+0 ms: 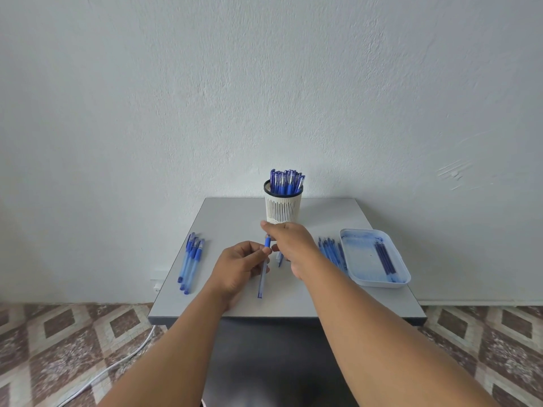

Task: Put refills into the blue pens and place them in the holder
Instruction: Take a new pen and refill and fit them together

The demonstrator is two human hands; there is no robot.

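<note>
A blue pen (262, 274) points toward me over the middle of the grey table (229, 218). My left hand (239, 267) grips its clear barrel, and my right hand (289, 245) pinches its blue grip end from above. Behind my hands stands a white slotted holder (283, 208) with a dark rim, filled with several capped blue pens (286, 180). A pale blue tray (364, 259) at the right holds a few dark refills (385, 258). Part of a small clear piece (279, 258) shows under my right hand.
Several blue pens (191, 261) lie in a row at the table's left side. Another group of pen parts (333, 249) lies just left of the tray, partly hidden by my right forearm. A white cable (117, 361) runs across the patterned floor at the left.
</note>
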